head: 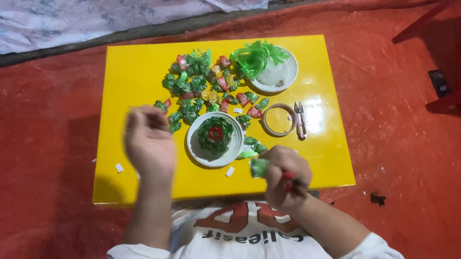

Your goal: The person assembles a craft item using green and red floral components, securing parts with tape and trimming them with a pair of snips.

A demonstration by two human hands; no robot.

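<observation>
Red matting covers the floor [33,130] around a low yellow counter [136,73], with a pale flowered cloth [59,1] along the far edge. Over the counter's left side my left hand [150,139] hangs blurred, fingers curled loosely inward and, as far as I can tell, holding nothing. Beyond it lies a heap of folded green and red wrapper pieces [201,83]. At the middle sits a white lid [216,140] carrying a round green rosette with a red centre [215,134]. Farther back, a second white lid [276,73] holds loose green strips [255,57]. A tape ring [279,119] and small snips [300,119] lie just beside each other. At the near right edge my right hand [284,175] is closed around a folded green piece [259,167] and a red-handled tool [290,177].
</observation>
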